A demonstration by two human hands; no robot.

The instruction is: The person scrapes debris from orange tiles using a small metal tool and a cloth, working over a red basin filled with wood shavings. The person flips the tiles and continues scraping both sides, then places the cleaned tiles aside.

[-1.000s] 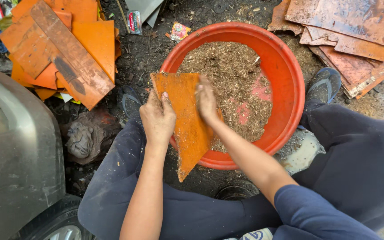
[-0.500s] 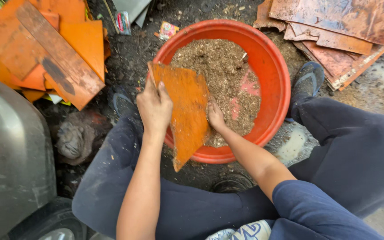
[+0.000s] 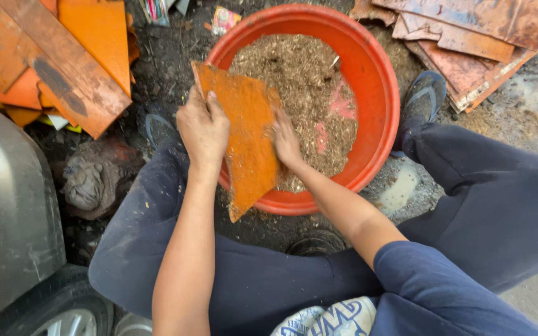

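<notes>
— Fingers of my left hand (image 3: 203, 127) clamp the upper left edge of the orange board piece (image 3: 242, 134); my right hand (image 3: 286, 140) presses its far side, fingers curled on the edge.

— Where is it?

— Tilted over the near rim of the red basin (image 3: 378, 81), above the brown sawdust (image 3: 300, 81).

— How does it feel?

— Thin, stiff, light, probably crumbly. I'd grip both long edges.
</notes>
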